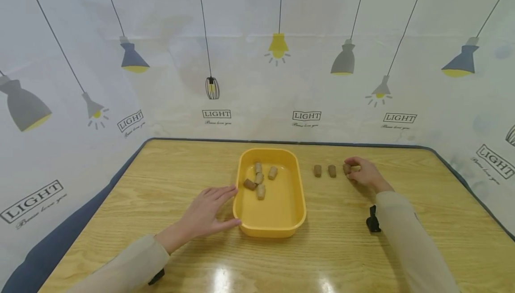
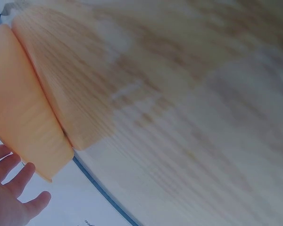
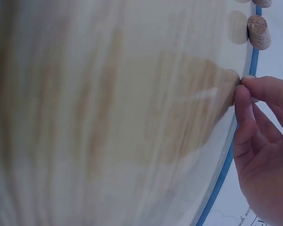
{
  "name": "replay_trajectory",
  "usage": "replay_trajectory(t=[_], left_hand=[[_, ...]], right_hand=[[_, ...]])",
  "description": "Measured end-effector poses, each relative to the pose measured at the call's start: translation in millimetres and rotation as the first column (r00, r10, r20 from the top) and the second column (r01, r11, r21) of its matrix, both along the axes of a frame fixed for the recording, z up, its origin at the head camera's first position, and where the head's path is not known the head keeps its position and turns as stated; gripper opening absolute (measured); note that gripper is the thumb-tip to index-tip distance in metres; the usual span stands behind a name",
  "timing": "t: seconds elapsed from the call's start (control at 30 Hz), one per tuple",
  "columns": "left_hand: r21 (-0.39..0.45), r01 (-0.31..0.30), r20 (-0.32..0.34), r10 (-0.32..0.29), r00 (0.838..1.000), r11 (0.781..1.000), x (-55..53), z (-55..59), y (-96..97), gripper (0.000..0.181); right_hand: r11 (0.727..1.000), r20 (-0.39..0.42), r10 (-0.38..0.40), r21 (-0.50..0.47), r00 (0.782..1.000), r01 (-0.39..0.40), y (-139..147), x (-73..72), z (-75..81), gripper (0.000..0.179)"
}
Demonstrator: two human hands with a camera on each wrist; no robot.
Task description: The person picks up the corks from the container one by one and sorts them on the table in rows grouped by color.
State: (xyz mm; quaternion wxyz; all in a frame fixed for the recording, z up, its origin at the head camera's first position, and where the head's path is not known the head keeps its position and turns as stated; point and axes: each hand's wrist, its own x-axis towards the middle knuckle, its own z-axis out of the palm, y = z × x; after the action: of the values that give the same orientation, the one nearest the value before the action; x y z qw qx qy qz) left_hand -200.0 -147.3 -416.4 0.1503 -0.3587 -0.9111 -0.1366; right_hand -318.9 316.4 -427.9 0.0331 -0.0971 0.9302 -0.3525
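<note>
A yellow plastic tray [image 1: 273, 228] stands on the wooden table, with several light corks [image 1: 272, 173] and one darker cork [image 1: 249, 184] lying inside. My left hand [image 1: 205, 210] is at the tray's left side, fingers extended and touching its rim; the left wrist view has the fingers spread by the tray wall [image 2: 33, 103]. To the right of the tray, two brown corks [image 1: 331, 171] stand in a row. At the row's right end my right hand [image 1: 365, 173] pinches a third brown cork [image 1: 347, 168] between thumb and fingertips, down at the table surface. Fingers mostly cover that cork in the right wrist view.
The wooden table [image 1: 181, 163] has a dark blue edge along the back. Behind it rises a pale wall covering [image 1: 249, 60] printed with hanging lamps. Dark straps [image 1: 373, 219] show at the wrists.
</note>
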Motion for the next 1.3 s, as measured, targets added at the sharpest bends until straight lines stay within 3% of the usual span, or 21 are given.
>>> replay_trajectory(t=[0.17, 0.33, 0.6, 0.83, 1.03, 1.3], left_hand=[[0.001, 0.001, -0.003, -0.001, 1.0, 1.0, 0.7, 0.6, -0.2, 0.078], [0.009, 0.004, -0.005, -0.004, 1.0, 1.0, 0.8, 1.5, 0.1, 0.078], [0.02, 0.015, -0.009, -0.015, 1.0, 1.0, 0.4, 2.7, 0.2, 0.081], [0.013, 0.006, 0.007, -0.006, 1.0, 1.0, 1.0, 2.2, -0.1, 0.079], [0.014, 0.007, 0.001, -0.007, 1.0, 1.0, 1.7, 3.4, -0.2, 0.08], [0.02, 0.009, -0.001, -0.009, 1.0, 1.0, 1.2, 2.1, 0.4, 0.079]], right_hand=[[1.0, -0.005, 0.003, 0.018, 1.0, -0.003, 0, 0.0, 0.5, 0.051], [1.0, -0.01, 0.012, 0.004, 1.0, -0.012, -2, 1.3, 11.3, 0.052], [0.998, -0.126, 0.059, 0.014, 0.99, -0.057, -25, -3.7, 47.4, 0.047], [0.989, -0.138, 0.138, -0.038, 0.981, -0.145, -73, -8.1, 76.3, 0.04], [0.94, -0.159, 0.333, -0.025, 0.929, -0.341, -120, -7.2, 95.7, 0.037], [0.834, -0.042, 0.552, 0.036, 0.833, -0.55, -183, -9.7, 106.5, 0.038]])
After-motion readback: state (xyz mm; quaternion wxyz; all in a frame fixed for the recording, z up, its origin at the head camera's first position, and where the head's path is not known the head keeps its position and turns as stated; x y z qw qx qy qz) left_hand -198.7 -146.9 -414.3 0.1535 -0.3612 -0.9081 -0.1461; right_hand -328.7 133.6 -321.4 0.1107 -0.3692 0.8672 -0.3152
